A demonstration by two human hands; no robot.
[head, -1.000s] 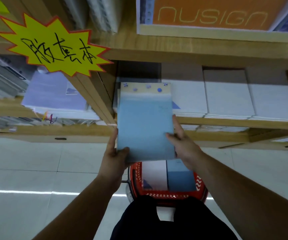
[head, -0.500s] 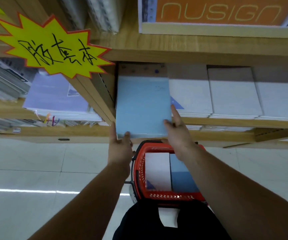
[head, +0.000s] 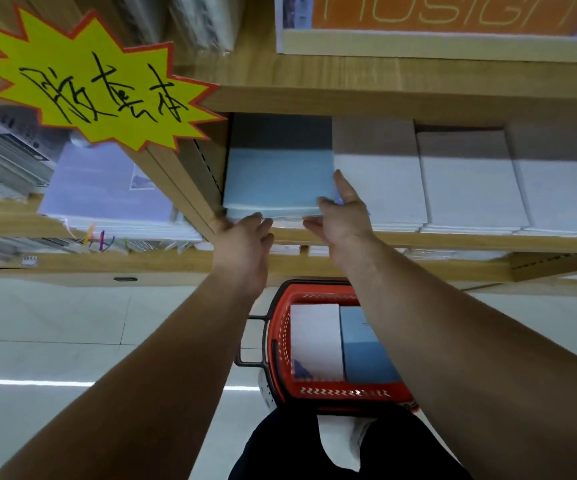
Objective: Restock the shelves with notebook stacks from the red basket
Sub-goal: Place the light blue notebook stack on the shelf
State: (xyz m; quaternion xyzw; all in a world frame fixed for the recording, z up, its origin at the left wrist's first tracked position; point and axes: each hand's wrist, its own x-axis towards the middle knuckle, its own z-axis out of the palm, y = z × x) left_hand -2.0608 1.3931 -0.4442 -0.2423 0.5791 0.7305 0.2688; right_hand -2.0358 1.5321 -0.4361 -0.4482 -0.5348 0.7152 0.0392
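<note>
A: Orange panel (head: 446, 12) top right reads "nusign", pale letters, cut off at the top. Yellow starburst sign (head: 86, 81) with a red edge, upper left, has black handwritten characters, can't read them reliably

B: Other writing?

A: Small tag on the lower shelf edge at left, too blurred. Skip

B: Where's the blue notebook stack (head: 278, 181)?

A: Flat on the wooden shelf (head: 418, 239), leftmost slot against the wooden divider, front edge about flush with the shelf lip. It sits on top of paler notebooks

B: Hands?

A: Left hand (head: 242, 244) at the stack's front left corner, fingertips at its lower edge, fingers loosely curled, not clamped on anything. Right hand (head: 344, 216) at the front right corner, spread, index finger along the stack's right side, thumb at the front edge. Hands are apart, one at each front corner. Firm contact vs just touching, can't tell

B: Counts?

A: Four stacks across that shelf bay: one blue, three white stacks (head: 467, 181) to its right, side by side, touching. One lavender stack (head: 107, 188) in the bay to the left of the divider. One red basket (head: 332, 389) on the white tile floor below, between the forearms, black handle on its left. Two stacks inside it: white one (head: 316, 341) left, blue one (head: 366, 351) right, just beside each other. Two bare hands, two bare forearms. Notebooks per stack, can't count
</note>
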